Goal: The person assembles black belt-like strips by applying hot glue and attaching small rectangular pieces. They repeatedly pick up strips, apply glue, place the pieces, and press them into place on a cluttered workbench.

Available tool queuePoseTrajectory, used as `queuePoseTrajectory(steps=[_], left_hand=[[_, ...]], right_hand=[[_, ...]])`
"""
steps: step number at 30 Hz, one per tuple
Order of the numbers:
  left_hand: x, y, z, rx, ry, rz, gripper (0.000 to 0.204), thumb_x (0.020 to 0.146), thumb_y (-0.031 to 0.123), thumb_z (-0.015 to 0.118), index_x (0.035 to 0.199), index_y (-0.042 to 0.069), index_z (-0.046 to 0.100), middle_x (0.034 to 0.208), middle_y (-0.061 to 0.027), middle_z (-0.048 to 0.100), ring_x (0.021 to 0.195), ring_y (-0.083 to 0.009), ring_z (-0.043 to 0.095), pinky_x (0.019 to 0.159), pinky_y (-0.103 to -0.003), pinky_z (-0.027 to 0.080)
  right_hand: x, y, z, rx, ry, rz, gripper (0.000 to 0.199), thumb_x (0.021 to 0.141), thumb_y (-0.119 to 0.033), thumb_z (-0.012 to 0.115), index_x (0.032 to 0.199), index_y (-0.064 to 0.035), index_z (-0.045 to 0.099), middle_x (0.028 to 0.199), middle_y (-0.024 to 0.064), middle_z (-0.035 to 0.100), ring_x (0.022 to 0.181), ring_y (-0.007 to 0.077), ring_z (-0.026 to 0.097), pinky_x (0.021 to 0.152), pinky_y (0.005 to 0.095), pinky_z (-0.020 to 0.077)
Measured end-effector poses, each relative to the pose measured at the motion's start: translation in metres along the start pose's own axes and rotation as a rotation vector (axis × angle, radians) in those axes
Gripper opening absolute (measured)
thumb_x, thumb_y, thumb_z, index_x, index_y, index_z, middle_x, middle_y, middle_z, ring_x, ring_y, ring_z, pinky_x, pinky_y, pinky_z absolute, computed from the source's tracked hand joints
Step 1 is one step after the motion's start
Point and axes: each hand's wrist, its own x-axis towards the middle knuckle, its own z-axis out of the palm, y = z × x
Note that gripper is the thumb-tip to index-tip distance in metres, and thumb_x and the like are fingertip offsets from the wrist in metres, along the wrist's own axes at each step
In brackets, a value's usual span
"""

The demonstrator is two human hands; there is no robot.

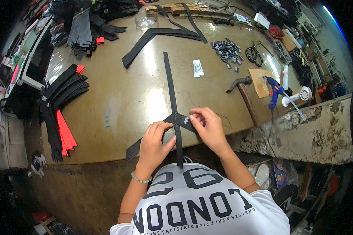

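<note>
A narrow black strap runs lengthwise over the table toward me. Its near end hangs past the table edge by my shirt. A wider black band bends across it, with a small pale label at its right part. My left hand grips the band just left of the crossing, thumb toward me and fingers bent. Thumb and forefinger of my right hand are pinched together at the band's upper right edge, beside the label. Whether something small is also between them is hidden.
Black bands with red pieces lie at left, more black bands at the back. Small dark clips, scissors, a hammer, a blue glue gun and a white spool sit at right. White labels lie mid-table.
</note>
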Motion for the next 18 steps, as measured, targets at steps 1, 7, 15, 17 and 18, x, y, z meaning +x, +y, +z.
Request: queuePoseTrajectory(steps=[1, 7, 15, 17, 18], left_hand=[[0.001, 0.001, -0.001, -0.005, -0.008, -0.013, 0.036, 0.071, 0.007, 0.078, 0.104, 0.004, 0.063, 0.102, -0.0109, 0.063, 0.096, -0.0301, 0.061, 0.084, -0.038, 0.050], [0.003, 0.001, 0.001, 0.012, -0.001, -0.029, 0.037, 0.070, 0.006, 0.079, 0.102, 0.004, 0.062, 0.100, -0.0104, 0.063, 0.092, -0.0285, 0.062, 0.080, -0.036, 0.052], [0.005, 0.002, 0.001, -0.010, 0.003, -0.045, 0.032, 0.071, 0.006, 0.078, 0.098, 0.004, 0.062, 0.094, -0.0113, 0.063, 0.088, -0.0287, 0.062, 0.078, -0.037, 0.051], [0.007, 0.003, 0.000, -0.022, 0.014, -0.033, 0.031, 0.071, 0.006, 0.078, 0.097, 0.003, 0.062, 0.093, -0.0111, 0.063, 0.086, -0.0276, 0.062, 0.077, -0.036, 0.051], [0.008, 0.004, 0.000, -0.043, 0.020, -0.037, 0.031, 0.071, 0.006, 0.078, 0.097, 0.003, 0.062, 0.092, -0.0110, 0.062, 0.086, -0.0273, 0.062, 0.076, -0.036, 0.052]], right_hand=[[0.001, -0.002, 0.003, 0.023, -0.058, 0.045, 0.019, 0.090, -0.007, 0.068, 0.107, 0.0018, 0.068, 0.092, 0.0088, 0.064, 0.073, 0.0124, 0.060, 0.064, 0.0256, 0.0489], [0.003, 0.002, 0.008, 0.009, -0.073, 0.031, 0.021, 0.083, -0.007, 0.075, 0.101, 0.0010, 0.069, 0.084, 0.0070, 0.064, 0.068, 0.0115, 0.058, 0.062, 0.0248, 0.0478], [0.011, 0.001, 0.006, -0.069, -0.149, -0.045, 0.028, 0.080, -0.012, 0.078, 0.103, -0.0011, 0.065, 0.084, 0.0117, 0.062, 0.065, 0.0200, 0.058, 0.061, 0.0316, 0.0490], [0.015, 0.000, 0.006, -0.106, -0.163, -0.055, 0.029, 0.079, -0.014, 0.079, 0.100, -0.0011, 0.065, 0.083, 0.0115, 0.063, 0.065, 0.0201, 0.059, 0.062, 0.0319, 0.0492], [0.016, 0.000, 0.006, -0.101, -0.159, -0.053, 0.029, 0.078, -0.014, 0.080, 0.099, -0.0011, 0.065, 0.083, 0.0113, 0.063, 0.066, 0.0200, 0.059, 0.062, 0.0320, 0.0494]])
